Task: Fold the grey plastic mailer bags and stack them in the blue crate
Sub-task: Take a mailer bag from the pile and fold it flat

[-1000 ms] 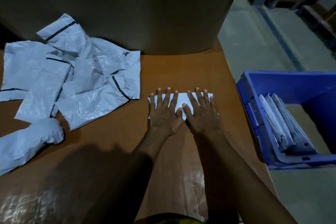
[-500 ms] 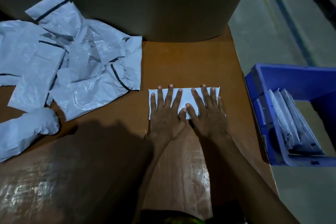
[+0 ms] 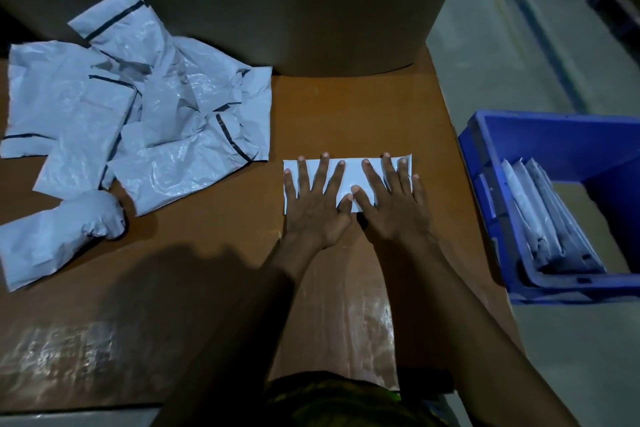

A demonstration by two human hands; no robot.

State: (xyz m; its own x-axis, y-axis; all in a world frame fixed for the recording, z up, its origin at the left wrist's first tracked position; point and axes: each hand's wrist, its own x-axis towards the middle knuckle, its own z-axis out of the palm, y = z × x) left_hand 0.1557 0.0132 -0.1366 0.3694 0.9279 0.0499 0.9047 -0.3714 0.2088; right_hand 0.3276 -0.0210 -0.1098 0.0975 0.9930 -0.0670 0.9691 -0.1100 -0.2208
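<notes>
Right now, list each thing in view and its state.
Folded mailer: flat on the table, pressed under both hands.
Left hand: open, fingers spread on it.
Right hand: open, fingers spread on it.
Loose mailers: unfolded, crumpled in a pile.
Blue crate: holds folded mailers standing on edge.

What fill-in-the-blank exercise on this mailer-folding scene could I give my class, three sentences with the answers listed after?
1. The left hand and right hand press on the folded mailer with palms facing ____.
2. The pile of unfolded mailers lies on the ____ hand's side.
3. The crate is coloured ____.

Missing words: down; left; blue.
</notes>
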